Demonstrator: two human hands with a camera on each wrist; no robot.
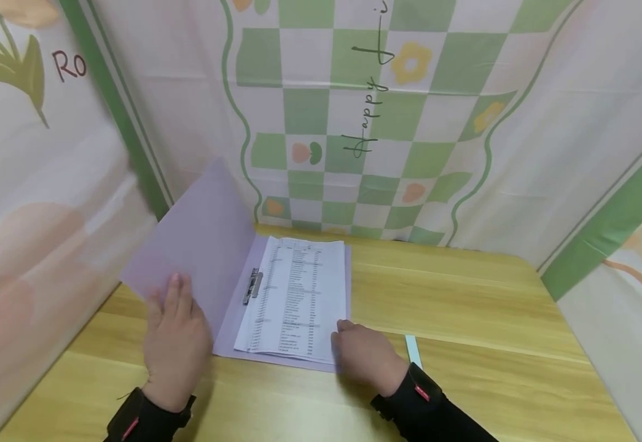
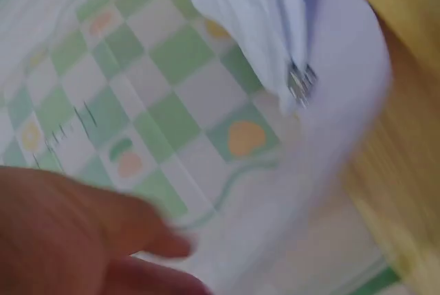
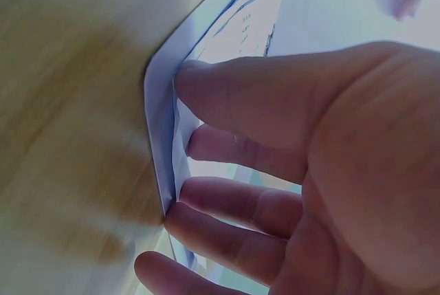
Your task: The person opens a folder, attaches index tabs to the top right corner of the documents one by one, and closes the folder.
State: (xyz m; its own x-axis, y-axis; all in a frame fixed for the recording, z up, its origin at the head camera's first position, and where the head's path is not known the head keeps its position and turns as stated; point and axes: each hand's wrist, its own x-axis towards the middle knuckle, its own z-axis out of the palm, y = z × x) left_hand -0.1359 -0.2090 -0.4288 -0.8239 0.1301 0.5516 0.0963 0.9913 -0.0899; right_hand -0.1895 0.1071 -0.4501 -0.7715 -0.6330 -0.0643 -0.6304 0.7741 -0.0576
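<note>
A lilac clip folder (image 1: 188,236) lies unfolded on the table, its left cover raised at a slant. Stacked printed sheets (image 1: 298,301) sit on its right half, beside a metal clip (image 1: 252,286) near the spine. My left hand (image 1: 177,344) rests its extended fingers on the inner face of the raised cover. At the lower right corner of the sheets is my right hand (image 1: 367,356). In the right wrist view, the thumb (image 3: 227,89) touches the edge of the sheets (image 3: 261,16), and the other fingers lie loosely along the folder's border.
A pale blue strip (image 1: 413,350) lies on the wooden table (image 1: 464,294), right of the folder and partly hidden by the right wrist. A patterned curtain (image 1: 354,123) hangs behind the table's back edge, with more cloth at both sides.
</note>
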